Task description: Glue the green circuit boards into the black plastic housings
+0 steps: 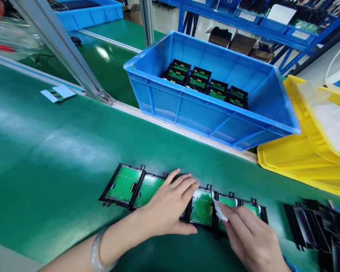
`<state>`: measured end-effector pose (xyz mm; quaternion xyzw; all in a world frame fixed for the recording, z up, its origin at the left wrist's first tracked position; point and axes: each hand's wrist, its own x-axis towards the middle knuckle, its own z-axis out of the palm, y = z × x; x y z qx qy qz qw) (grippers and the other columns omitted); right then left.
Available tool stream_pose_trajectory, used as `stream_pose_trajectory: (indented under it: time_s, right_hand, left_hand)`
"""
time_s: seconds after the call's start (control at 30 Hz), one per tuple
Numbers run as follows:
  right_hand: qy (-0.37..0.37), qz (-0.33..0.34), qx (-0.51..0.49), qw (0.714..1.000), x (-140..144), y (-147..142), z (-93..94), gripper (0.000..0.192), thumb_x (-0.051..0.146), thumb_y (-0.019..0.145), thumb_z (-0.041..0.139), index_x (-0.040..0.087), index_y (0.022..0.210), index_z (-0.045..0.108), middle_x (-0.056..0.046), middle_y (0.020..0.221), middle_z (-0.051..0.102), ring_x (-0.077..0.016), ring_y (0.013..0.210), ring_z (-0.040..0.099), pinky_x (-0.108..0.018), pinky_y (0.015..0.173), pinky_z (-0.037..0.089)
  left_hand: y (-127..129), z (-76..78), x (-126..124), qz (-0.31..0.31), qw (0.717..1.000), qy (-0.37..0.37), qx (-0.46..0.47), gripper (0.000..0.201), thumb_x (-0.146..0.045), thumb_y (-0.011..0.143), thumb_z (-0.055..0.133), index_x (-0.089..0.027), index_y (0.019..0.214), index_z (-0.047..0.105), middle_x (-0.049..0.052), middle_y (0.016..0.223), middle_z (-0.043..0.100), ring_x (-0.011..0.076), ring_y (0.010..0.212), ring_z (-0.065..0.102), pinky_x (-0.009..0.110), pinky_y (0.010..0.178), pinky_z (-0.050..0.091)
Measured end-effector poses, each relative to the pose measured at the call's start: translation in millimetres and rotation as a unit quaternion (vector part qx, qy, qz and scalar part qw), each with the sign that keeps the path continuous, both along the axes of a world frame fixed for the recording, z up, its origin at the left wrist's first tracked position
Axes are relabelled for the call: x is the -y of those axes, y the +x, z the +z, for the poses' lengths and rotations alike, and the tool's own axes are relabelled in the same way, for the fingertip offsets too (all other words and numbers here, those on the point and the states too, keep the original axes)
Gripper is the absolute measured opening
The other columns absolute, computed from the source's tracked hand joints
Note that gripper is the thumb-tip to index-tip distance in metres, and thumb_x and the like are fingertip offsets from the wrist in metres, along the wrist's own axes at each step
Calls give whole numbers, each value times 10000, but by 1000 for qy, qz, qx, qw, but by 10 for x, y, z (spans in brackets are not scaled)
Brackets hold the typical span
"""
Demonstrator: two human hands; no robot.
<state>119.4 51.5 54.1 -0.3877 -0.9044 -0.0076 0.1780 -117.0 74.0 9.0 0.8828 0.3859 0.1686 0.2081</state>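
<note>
A row of several green circuit boards in black frames [124, 185] lies side by side on the green belt [45, 143]. My left hand [170, 206] rests flat on the boards in the middle of the row, covering one of them. My right hand [249, 236] pinches a small white strip [218, 211] over the seam between two boards [201, 207] toward the right end of the row. A pale bangle [98, 249] sits on my left wrist.
A blue bin [209, 113] with several more boards stands beyond the belt's far rail. Stacked yellow trays [300, 166] sit at right. Black frame parts [317, 226] lie at lower right. A small card [58, 93] lies far left by a slanted metal post [59, 45].
</note>
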Motion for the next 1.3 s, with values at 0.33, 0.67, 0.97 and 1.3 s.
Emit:
stream_pose_trajectory:
  time_s: [0.33, 0.67, 0.97, 1.3]
  right_hand:
    - [-160, -208, -219, 940, -216, 233, 146, 142, 348, 864, 664, 213, 880, 704, 6, 716, 671, -114, 554, 586, -179, 492, 457]
    - [-416, -165, -266, 853, -184, 148, -11, 243, 422, 851, 654, 196, 763, 670, -3, 635, 635, -145, 558, 570, -229, 514, 445]
    - [-448, -44, -206, 869, -193, -87, -123, 228, 392, 925, 592, 202, 847, 691, -20, 775, 640, -144, 692, 576, -250, 612, 405]
    - [-421, 6, -214, 881, -225, -150, -156, 143, 270, 933, 588, 174, 872, 676, -5, 741, 583, -118, 621, 509, -245, 556, 337]
  left_hand:
    - [7, -6, -3, -1, 1000, 3, -2, 924, -695, 736, 634, -83, 1392, 416, 163, 1379, 518, 338, 1325, 420, 528, 1187, 156]
    - [8, 44, 3, 0, 999, 28, -21, 996, -692, 661, 726, -70, 1374, 417, 173, 1356, 539, 353, 1293, 455, 552, 1157, 218]
    - [14, 55, -46, -24, 996, 76, -37, 1145, -738, 556, 761, -20, 1368, 391, 244, 1297, 554, 400, 1231, 504, 605, 1077, 318]
    - [16, 47, -51, -20, 997, 67, -33, 1072, -730, 668, 692, -57, 1426, 342, 223, 1311, 532, 388, 1234, 498, 604, 1074, 320]
